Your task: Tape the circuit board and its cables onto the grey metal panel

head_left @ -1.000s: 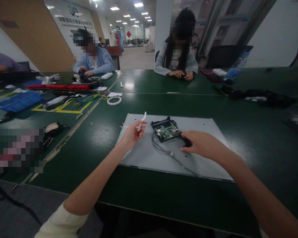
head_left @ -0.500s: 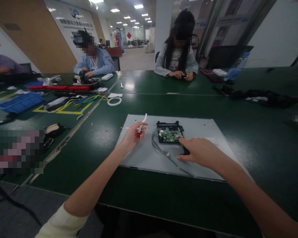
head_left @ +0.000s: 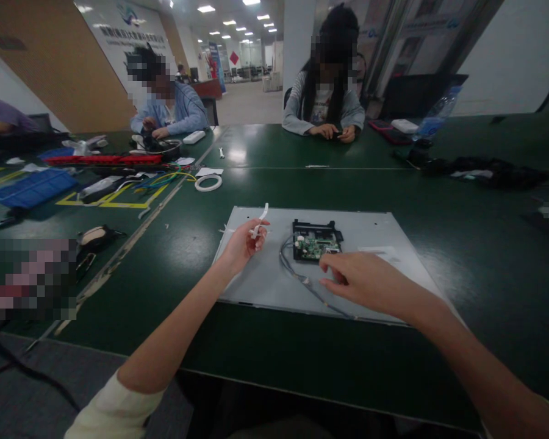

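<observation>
Pinching white strips (head_left: 264, 212) in the left hand (head_left: 241, 249) over the left of the pale panel (head_left: 265, 286); right hand (head_left: 368, 279) has thumb and forefinger apart just beside the lower right corner of the black frame (head_left: 312, 227), other fingers hidden, so can't tell if it holds anything. Frame lies on the panel, grey cable (head_left: 293, 274) curving at its left; I read the step as positioning it, strips on standby, so next move calls for frame steady, cable clear. Containers: frame carries a green circuit board (head_left: 318, 247); blue bin (head_left: 34, 188) well left, contents unreadable.
</observation>
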{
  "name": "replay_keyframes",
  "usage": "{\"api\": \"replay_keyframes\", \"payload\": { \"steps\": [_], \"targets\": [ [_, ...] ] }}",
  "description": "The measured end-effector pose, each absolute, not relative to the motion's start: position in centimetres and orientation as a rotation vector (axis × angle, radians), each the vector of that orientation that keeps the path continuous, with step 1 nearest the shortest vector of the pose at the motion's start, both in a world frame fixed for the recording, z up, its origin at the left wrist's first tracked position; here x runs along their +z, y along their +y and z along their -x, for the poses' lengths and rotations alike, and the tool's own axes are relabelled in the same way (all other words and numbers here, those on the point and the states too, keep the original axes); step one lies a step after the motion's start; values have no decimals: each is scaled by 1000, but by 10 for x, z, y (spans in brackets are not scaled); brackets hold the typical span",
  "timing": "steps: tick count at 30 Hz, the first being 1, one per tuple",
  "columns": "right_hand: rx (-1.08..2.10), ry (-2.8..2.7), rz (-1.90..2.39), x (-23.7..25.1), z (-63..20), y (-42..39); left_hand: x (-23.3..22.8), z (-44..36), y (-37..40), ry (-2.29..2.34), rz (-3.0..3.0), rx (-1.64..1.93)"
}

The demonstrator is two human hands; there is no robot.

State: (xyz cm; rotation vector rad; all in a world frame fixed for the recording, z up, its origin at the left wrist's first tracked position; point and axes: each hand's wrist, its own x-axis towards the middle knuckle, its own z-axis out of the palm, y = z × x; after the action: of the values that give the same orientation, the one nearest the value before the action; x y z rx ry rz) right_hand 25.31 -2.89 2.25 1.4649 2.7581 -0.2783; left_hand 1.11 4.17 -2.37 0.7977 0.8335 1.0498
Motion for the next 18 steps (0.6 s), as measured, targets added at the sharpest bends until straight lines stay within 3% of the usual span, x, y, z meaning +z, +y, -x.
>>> {"api": "replay_keyframes", "payload": {
  "steps": [6,18],
  "targets": [
    [-341,2916,-1103,10,-242,-36,-15,-4,44,854,-744,1102],
    [-50,3065,-856,-6,-229,-26,-17,-5,45,876,-767,1112]
  ]
}}
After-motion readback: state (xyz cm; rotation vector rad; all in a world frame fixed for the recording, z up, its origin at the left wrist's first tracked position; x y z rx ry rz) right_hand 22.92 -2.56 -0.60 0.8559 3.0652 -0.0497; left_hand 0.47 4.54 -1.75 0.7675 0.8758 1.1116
